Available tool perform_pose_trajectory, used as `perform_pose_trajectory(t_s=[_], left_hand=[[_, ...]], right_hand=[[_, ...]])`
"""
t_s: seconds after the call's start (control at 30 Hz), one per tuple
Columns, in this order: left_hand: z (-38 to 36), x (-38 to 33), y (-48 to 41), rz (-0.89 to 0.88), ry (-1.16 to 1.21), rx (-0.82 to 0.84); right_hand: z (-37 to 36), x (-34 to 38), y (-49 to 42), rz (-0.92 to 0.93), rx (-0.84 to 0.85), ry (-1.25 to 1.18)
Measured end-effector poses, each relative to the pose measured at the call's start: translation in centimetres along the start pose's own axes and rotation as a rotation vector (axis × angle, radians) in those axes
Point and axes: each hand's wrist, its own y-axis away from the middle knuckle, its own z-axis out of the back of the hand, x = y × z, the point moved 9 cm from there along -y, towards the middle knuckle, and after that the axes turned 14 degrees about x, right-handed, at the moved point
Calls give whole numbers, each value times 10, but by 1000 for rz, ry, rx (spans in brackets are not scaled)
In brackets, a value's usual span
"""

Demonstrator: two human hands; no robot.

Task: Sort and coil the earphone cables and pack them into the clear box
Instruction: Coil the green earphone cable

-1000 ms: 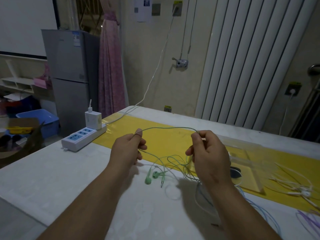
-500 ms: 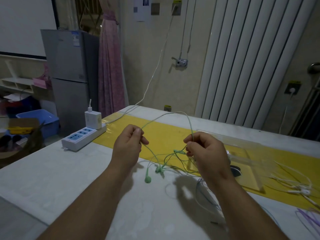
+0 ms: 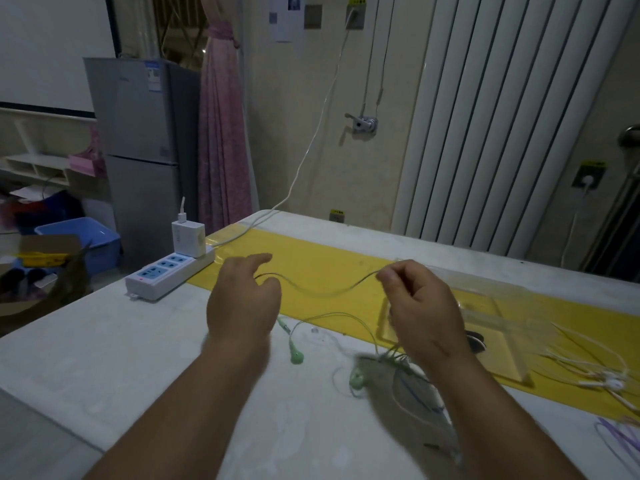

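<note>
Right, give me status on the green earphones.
Left hand and right hand hold green earphone cable, slack between them. Not coiled yet. Clear box beyond right hand; blue cable tangled underneath.

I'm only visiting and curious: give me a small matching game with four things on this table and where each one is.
Things:
1. green earphone cable
2. white earphones
3. power strip
4. clear box

Places:
A. at the left edge of the table, with a white charger plugged in
B. right of the clear box, on the yellow strip
C. held between the left hand and the right hand
D. on the yellow strip, just beyond the right hand

Pairs: 1-C, 2-B, 3-A, 4-D.
</note>
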Motion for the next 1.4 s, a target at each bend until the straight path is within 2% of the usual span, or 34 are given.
perform_pose_trajectory(t_s=[0.03,0.1,0.17,0.27,0.33,0.43,0.7,0.8,0.9,1.0,1.1,1.17,1.27,1.33,1.4], left_hand=[[3,-10,3,-90,-60,-40],[4,-37,13,-351,-10,-38],[-6,-60,24,-589,59,69],[-29,-71,32,-733,16,237],[-44,-72,32,-767,-106,285],[-51,-68,29,-756,-265,228],[15,-20,6,-301,52,-243],[22,-7,6,-194,124,-309],[19,-7,7,-171,147,-255],[9,-15,5,-202,83,-109],[3,-27,7,-284,51,-38],[5,-37,13,-360,13,-65],[7,-60,28,-581,-23,-110],[-4,-75,37,-757,-89,-63],[-19,-82,42,-853,-194,-5]], right_hand=[[-7,1,0,10,36,34],[-18,2,2,20,86,53],[-25,3,4,25,119,57],[-32,8,5,45,158,77],[-33,11,5,56,164,64],[-30,9,4,30,164,73],[2,-4,-4,-104,141,273],[9,-3,-3,-76,76,237],[8,3,-2,-26,51,100],[-6,7,-1,-6,143,-106],[-16,5,1,29,156,-47],[-21,4,1,44,149,-16],[-25,4,3,41,153,37],[-27,7,3,50,158,53],[-29,9,3,62,174,41]])
